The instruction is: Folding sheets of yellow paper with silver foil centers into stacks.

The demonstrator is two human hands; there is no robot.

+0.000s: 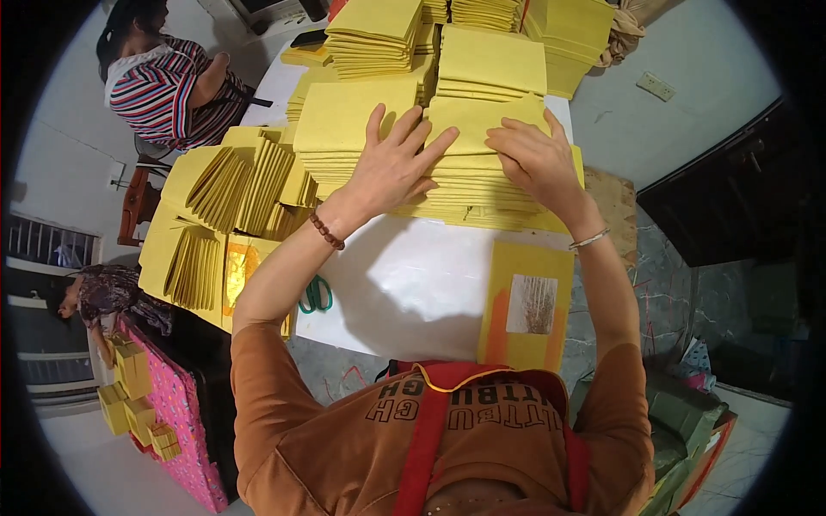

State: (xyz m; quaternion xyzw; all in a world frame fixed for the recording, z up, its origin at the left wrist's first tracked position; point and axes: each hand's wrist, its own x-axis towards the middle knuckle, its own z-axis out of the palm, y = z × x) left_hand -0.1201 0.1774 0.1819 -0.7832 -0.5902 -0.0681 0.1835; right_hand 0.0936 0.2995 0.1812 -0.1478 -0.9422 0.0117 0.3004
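Two stacks of folded yellow paper stand side by side in front of me. My left hand lies with spread fingers across the near right corner of the left stack, its fingertips reaching toward the gap between the two. On the right stack, my right hand rests with fingers stretched out, touching the top sheets near the right side. Neither hand grips anything that I can see. Green-handled scissors lie on the white table, left of centre.
More folded yellow bundles fan out at the left, with further stacks behind. A yellow board with a picture panel lies near right. A person in a striped top sits far left; another person stands by a pink-covered table.
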